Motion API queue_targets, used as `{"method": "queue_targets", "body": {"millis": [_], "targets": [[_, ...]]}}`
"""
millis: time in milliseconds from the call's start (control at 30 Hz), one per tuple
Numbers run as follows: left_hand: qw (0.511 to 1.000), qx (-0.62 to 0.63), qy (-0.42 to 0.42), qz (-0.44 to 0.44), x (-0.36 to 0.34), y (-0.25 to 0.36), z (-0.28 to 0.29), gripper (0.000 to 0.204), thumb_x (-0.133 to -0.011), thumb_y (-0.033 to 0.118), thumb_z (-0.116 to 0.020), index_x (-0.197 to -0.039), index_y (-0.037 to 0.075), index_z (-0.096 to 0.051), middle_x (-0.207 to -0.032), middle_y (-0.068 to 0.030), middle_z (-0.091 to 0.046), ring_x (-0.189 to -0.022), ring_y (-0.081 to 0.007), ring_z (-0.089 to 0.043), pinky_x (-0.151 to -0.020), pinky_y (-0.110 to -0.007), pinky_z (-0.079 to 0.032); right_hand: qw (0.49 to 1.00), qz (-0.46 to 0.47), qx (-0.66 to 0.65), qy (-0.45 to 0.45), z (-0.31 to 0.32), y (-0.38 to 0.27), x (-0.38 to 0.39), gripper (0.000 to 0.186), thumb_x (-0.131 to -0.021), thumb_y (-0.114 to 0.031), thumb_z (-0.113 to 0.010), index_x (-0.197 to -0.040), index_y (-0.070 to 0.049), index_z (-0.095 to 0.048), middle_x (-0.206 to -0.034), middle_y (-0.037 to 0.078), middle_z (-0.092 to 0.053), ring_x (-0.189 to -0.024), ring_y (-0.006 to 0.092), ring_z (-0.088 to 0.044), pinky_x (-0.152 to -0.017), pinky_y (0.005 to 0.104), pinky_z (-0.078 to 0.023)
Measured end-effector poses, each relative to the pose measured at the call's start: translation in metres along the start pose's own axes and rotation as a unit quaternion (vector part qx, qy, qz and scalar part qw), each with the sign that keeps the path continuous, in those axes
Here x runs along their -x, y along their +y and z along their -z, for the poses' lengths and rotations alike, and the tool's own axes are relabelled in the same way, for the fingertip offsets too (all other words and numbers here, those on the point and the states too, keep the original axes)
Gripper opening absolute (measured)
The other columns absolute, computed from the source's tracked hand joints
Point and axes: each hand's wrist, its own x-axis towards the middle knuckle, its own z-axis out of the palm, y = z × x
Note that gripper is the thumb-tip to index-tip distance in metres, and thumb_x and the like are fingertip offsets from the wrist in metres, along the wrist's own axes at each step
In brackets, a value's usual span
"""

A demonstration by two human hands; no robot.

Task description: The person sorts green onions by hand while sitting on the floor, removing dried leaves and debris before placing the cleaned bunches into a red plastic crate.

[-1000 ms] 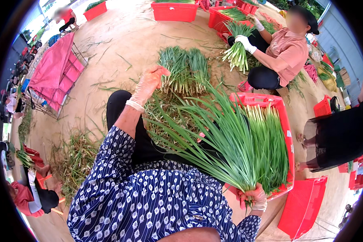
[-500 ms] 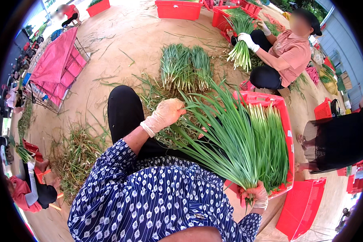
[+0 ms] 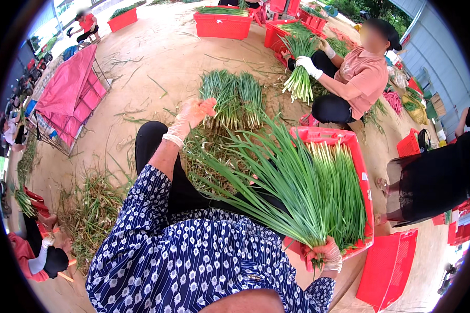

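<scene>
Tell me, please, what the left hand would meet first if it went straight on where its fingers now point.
Most likely the bunched green stalks; the left hand overlaps their left edge in the picture. It may hang above them, though: depth is unclear.

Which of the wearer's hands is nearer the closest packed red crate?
Right: the right hand holds greens at the near end of the red crate; the left hand is off to its left.

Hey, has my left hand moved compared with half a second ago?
Yes. Judged against the green bundles on the floor, your left hand has moved up the picture and slightly left: it was below them, now it shows at their left edge.
</scene>
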Motion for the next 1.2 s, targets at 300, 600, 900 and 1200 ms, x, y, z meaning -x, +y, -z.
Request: {"method": "queue_targets", "body": {"millis": [300,600,900,1200], "targets": [[0.991,-0.004,-0.115,-0.071,0.000,-0.004,-0.075,0.014,-0.091,0.005,-0.060,-0.094,0.002,-0.074,-0.090,-0.0091,-0.071,-0.085,-0.0194,-0.065,-0.081,-0.033,-0.053,1.000,0.027,-0.011,-0.007,-0.003,0.002,0.002,0.052,-0.066,0.012,-0.066,-0.117,0.010,-0.059,-0.093,0.024,-0.070,-0.069,0.0333,-0.071,-0.059,0.0417,-0.061],[0.951,-0.135,-0.217,-0.176,0.017,0.035,-0.053,0.029,-0.086,0.010,-0.065,-0.114,0.006,-0.072,-0.090,-0.0134,-0.073,-0.083,-0.0227,-0.068,-0.080,-0.033,-0.052,1.000,-0.008,-0.017,-0.012,0.006,0.010,0.010,0.059,-0.065,0.016,-0.062,-0.123,0.009,-0.054,-0.100,0.024,-0.071,-0.081,0.0342,-0.073,-0.062,0.0385,-0.063],[0.994,-0.018,-0.089,-0.060,0.009,0.010,-0.053,0.018,-0.089,0.013,-0.061,-0.086,0.001,-0.074,-0.084,-0.0080,-0.072,-0.081,-0.0161,-0.064,-0.076,-0.029,-0.050,0.999,-0.015,0.003,0.029,0.008,0.011,0.010,0.058,-0.065,0.016,-0.064,-0.121,0.008,-0.055,-0.099,0.024,-0.071,-0.081,0.0359,-0.073,-0.066,0.0426,-0.063],[0.966,-0.114,-0.231,0.010,0.058,0.005,-0.019,0.035,-0.089,0.018,-0.069,-0.120,0.002,-0.068,-0.093,-0.0095,-0.074,-0.087,-0.0148,-0.067,-0.076,-0.032,-0.053,0.999,0.008,0.003,0.031,0.001,0.014,0.011,0.048,-0.064,0.010,-0.066,-0.111,0.010,-0.062,-0.091,0.024,-0.072,-0.069,0.0295,-0.071,-0.058,0.0345,-0.059]]}}
